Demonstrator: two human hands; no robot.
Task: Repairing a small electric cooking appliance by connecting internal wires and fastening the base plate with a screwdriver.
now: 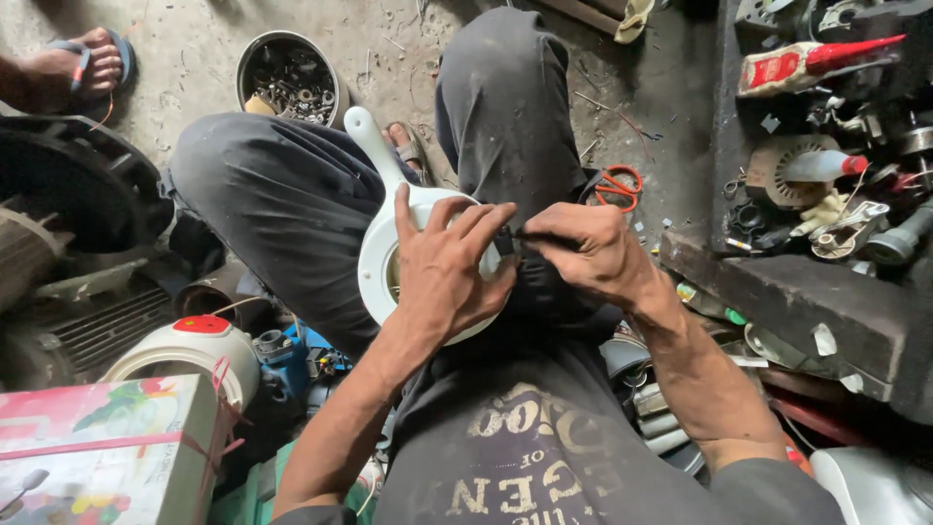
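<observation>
1. Fingers of left hand spread wide over the white round housing, pressing it against the lap so it stays put.
2. Right hand pinches narrow on a small black part at the housing's right edge.
3. Housing sits centre, between the knees, handle pointing far.
4. Orange scissors lie on the floor just right; metal bowl of scrap far left.

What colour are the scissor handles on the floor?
Orange-red. The scissors lie on the concrete floor beyond the right hand; the head view shows them.
</observation>
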